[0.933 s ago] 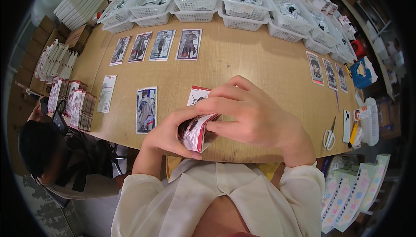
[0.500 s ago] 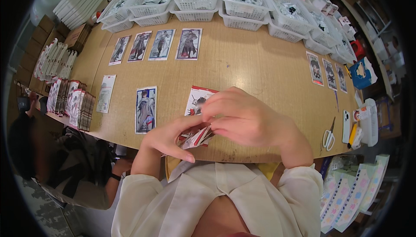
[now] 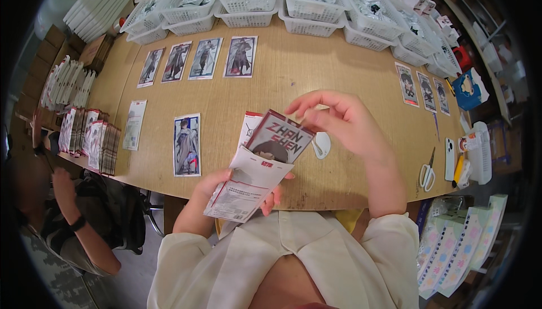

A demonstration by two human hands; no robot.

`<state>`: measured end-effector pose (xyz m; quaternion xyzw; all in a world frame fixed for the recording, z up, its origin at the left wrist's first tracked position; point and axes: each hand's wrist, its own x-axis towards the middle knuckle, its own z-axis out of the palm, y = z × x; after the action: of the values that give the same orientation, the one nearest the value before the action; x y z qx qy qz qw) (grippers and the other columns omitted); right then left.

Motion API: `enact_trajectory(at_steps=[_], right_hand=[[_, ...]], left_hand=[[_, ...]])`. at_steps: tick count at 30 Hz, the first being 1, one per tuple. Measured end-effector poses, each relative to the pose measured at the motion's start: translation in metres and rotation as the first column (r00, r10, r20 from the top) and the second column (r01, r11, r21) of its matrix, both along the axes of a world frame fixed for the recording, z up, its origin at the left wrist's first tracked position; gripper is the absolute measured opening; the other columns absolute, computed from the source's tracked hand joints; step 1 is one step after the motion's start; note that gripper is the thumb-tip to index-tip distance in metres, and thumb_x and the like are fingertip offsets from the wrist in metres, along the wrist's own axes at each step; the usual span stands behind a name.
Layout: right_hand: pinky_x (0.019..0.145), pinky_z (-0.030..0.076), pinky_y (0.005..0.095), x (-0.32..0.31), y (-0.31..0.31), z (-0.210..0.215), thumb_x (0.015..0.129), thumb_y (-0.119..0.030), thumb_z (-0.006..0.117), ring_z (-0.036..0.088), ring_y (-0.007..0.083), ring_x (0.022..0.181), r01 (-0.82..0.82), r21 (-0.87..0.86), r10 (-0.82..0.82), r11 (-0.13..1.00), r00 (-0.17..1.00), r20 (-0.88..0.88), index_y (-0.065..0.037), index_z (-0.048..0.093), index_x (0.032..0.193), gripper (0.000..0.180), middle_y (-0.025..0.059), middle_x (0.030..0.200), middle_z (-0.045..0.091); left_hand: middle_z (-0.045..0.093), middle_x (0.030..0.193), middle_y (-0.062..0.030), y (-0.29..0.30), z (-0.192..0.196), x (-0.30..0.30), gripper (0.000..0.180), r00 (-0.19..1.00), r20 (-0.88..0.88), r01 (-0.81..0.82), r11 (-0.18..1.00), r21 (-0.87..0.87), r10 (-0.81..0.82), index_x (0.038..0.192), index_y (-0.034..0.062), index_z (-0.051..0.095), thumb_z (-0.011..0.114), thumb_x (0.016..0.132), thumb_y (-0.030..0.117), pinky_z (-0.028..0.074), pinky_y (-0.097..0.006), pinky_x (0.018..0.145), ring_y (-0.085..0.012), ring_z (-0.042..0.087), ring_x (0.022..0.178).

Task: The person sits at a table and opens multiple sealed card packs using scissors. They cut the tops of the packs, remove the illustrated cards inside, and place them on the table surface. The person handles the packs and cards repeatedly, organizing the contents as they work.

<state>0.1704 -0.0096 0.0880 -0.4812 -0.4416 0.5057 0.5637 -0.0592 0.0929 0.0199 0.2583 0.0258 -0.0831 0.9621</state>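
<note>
My left hand (image 3: 209, 189) grips a white printed packet (image 3: 244, 183) over the table's front edge, thumb on one side and fingertips on the other. From its mouth sticks a grey and dark red illustrated card (image 3: 280, 139), tilted to the upper right. My right hand (image 3: 342, 118) pinches the card's top edge. Partly hidden behind the card, a red and white packet (image 3: 248, 126) lies on the table. A small white rounded object (image 3: 321, 146) rests just right of the card; its kind is unclear. Left of my hands lies a single illustrated card (image 3: 187, 145).
Illustrated cards (image 3: 240, 57) lie in a row at the far left, others (image 3: 407, 85) at the right. White baskets (image 3: 314, 10) of bagged items line the back. Packet stacks (image 3: 101, 145) stand left. Scissors (image 3: 427, 174) and a phone (image 3: 449, 159) lie right. A co-worker (image 3: 62, 218) sits left.
The packet in my left hand has turned upright with its printed side showing. My right hand has moved up, and the card now protrudes from the packet. The co-worker's arm has moved.
</note>
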Motion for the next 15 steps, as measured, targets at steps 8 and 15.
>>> enact_trajectory(at_steps=[8, 15], right_hand=[[0.065, 0.049, 0.0214, -0.02, 0.015, -0.017, 0.075, 0.008, 0.063, 0.061, 0.008, 0.078, 0.283, 0.141, -0.289, 0.949, 0.957, 0.03, -0.002, 0.054, 0.109, 0.036, 0.0061, 0.092, 0.065], [0.064, 0.049, 0.0212, 0.009, 0.023, -0.014, 0.077, 0.007, 0.063, 0.061, 0.0079, 0.078, 0.347, 0.15, -0.363, 0.926, 0.927, 0.098, 0.0, 0.054, 0.112, 0.037, 0.0057, 0.092, 0.065]], left_hand=[[0.054, 0.113, -0.0253, -0.019, 0.002, 0.022, 0.085, 0.949, 0.015, -0.315, 0.948, -0.051, 0.316, 0.13, -0.0059, 0.033, 0.069, 0.069, 0.039, 0.051, -0.048, 0.079, -0.0398, 0.059, 0.097], [0.055, 0.113, -0.0265, -0.016, -0.002, 0.013, 0.046, 0.897, -0.002, -0.363, 0.739, 0.567, 0.442, 0.124, -0.0093, 0.039, 0.049, 0.079, -0.009, 0.049, -0.045, 0.086, -0.0396, 0.058, 0.102]])
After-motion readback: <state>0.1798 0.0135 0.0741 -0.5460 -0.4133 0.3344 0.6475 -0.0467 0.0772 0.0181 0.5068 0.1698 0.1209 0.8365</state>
